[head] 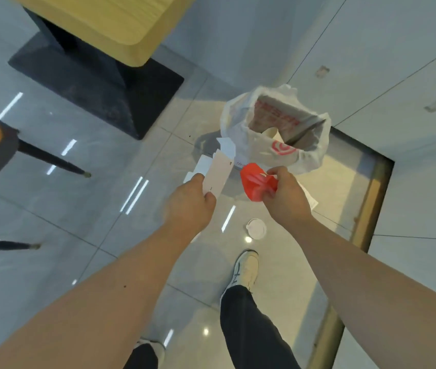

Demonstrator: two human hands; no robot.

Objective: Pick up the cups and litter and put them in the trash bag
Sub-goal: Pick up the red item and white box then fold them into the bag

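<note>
A white plastic trash bag [308,158] with red print stands open on the floor by the wall, holding cardboard and a paper cup. Just short of it, my left hand [188,201] is shut on a flattened white paper box [219,171]. My right hand [283,193] grips a crumpled red cup [254,182] close to the bag's near rim. A white cup lid [256,229] lies on the floor below my right hand. A white paper scrap [311,199] shows under my right wrist.
A yellow-topped table on a black pedestal base [99,81] stands at the upper left. Dark chair legs [51,158] reach in from the left. A brass-trimmed floor strip [368,209] runs along the right. My shoe [246,270] is planted below the lid.
</note>
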